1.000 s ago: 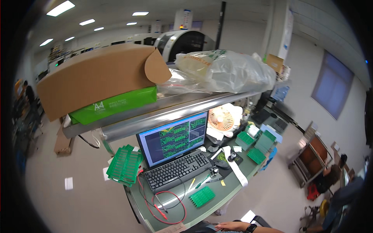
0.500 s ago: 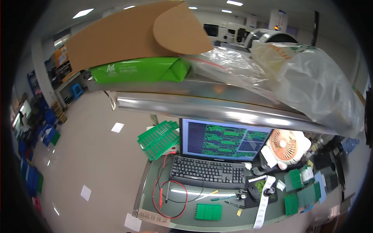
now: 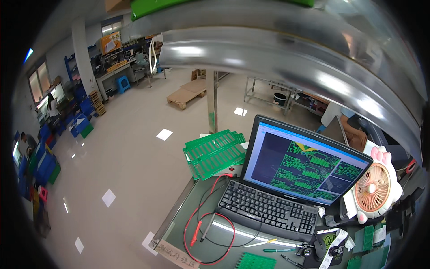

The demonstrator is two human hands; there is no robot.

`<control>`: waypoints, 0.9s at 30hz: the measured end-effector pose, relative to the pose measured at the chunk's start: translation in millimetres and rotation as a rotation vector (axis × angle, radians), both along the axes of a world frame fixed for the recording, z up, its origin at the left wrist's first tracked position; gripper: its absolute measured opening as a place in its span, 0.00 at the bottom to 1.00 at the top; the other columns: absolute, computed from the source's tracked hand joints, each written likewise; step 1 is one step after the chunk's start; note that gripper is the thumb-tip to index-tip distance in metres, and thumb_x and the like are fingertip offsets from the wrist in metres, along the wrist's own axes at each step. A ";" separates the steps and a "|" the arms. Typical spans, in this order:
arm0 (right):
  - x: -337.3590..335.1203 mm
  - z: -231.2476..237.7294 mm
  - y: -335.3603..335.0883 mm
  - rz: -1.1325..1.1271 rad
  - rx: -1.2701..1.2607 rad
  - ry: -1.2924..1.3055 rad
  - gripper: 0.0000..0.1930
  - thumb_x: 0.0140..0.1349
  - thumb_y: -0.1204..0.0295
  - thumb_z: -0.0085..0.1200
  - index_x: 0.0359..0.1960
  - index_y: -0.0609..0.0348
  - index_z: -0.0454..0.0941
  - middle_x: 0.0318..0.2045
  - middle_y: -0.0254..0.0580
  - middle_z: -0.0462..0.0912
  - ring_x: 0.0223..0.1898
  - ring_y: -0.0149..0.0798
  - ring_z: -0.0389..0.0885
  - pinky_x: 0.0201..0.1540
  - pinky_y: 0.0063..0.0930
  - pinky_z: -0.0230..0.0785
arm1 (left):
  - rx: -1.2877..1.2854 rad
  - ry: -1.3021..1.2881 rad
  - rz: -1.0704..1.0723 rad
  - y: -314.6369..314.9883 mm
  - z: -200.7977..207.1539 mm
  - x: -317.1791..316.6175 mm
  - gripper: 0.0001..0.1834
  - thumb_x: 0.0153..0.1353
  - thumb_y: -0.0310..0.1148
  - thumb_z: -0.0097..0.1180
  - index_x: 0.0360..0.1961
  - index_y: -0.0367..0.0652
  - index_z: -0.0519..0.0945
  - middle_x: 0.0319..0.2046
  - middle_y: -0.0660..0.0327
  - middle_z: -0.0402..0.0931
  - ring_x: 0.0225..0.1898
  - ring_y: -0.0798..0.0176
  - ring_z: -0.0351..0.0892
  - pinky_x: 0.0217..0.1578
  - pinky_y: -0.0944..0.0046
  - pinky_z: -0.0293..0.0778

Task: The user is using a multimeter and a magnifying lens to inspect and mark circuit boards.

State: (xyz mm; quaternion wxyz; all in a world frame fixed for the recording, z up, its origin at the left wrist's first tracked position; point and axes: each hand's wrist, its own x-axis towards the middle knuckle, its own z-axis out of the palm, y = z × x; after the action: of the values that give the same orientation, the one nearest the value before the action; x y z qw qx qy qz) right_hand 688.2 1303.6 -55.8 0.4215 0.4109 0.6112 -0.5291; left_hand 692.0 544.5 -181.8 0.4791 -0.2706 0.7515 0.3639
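The green notched-edge panel (image 3: pixel 256 261) lies on the bench (image 3: pixel 174 230) before the keyboard (image 3: pixel 271 210), partly cropped. Neither hand shows; I cannot tell their state. If a reach snags the looped red test lead (image 3: pixel 195 232), it could drag into the panel.

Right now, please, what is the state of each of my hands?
Left hand: out of view, cannot be told.
Right hand: also out of view, unknown.

Both hands were out of view. Toward the left-hand side of the desk (image 3: pixel 178 227) lay a red test lead (image 3: pixel 195 234) and a black one, looped beside a keyboard (image 3: pixel 271 210), with green slotted panels (image 3: pixel 215 154) beyond. Toward the right-hand side, a lit monitor (image 3: pixel 309 168) stood near a white fan (image 3: pixel 372 190), and a green ribbed block (image 3: pixel 255 261) lay nearer the person.
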 end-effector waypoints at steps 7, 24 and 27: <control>-34.3 3.2 15.8 0.114 0.005 -0.015 0.25 0.61 0.57 0.54 0.58 0.53 0.72 0.52 0.43 0.78 0.54 0.38 0.73 0.52 0.41 0.66 | -0.114 0.144 -0.242 7.1 -37.8 21.0 0.23 0.58 0.49 0.54 0.34 0.37 0.83 0.36 0.46 0.81 0.40 0.49 0.80 0.44 0.52 0.75; 61.4 20.3 -46.1 -0.011 0.034 -0.026 0.24 0.59 0.59 0.55 0.56 0.55 0.74 0.52 0.43 0.79 0.55 0.37 0.74 0.52 0.40 0.67 | -0.431 0.557 -0.770 -30.3 -93.2 14.3 0.20 0.50 0.46 0.56 0.23 0.36 0.81 0.26 0.44 0.79 0.32 0.41 0.79 0.41 0.48 0.74; 71.7 8.0 -48.0 -0.032 0.069 0.016 0.24 0.59 0.59 0.56 0.56 0.56 0.74 0.52 0.43 0.79 0.55 0.37 0.74 0.52 0.40 0.67 | -0.345 0.678 -0.792 -18.3 -140.7 -19.1 0.19 0.52 0.45 0.55 0.24 0.36 0.81 0.27 0.43 0.79 0.33 0.42 0.79 0.42 0.48 0.74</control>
State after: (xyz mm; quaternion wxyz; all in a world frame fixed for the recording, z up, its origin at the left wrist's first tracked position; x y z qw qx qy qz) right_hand 760.0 1255.6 -47.9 0.3936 0.4309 0.6256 -0.5177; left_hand 672.9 526.2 -322.6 0.2593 0.0906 0.9569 0.0939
